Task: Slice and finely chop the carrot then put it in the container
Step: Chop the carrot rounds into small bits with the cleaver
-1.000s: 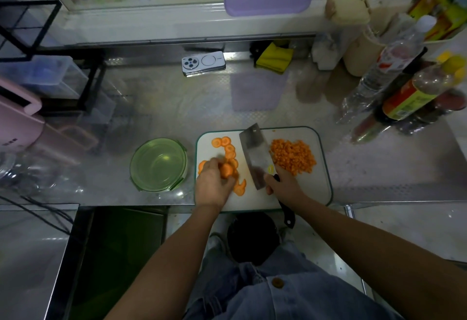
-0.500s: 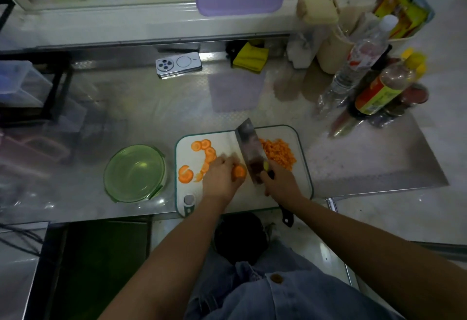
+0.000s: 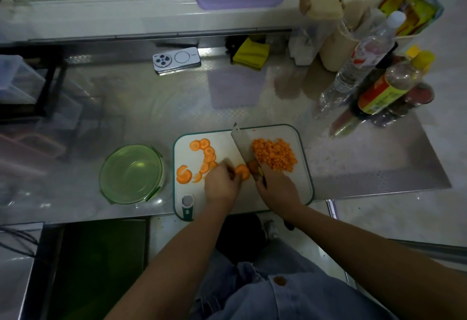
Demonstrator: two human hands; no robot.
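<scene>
Carrot stub (image 3: 242, 171) now against cleaver (image 3: 243, 145)

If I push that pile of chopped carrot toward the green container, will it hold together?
Probably not: the pile is many small loose bits, so a push would likely spread it. The bits look light and firm, not squashy. The broad knife in the right hand should sweep most along the flat board.

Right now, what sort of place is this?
Probably a small kitchen: a steel counter holds a cutting board with chopped carrot and a cleaver, and sauce bottles stand to the right.
</scene>
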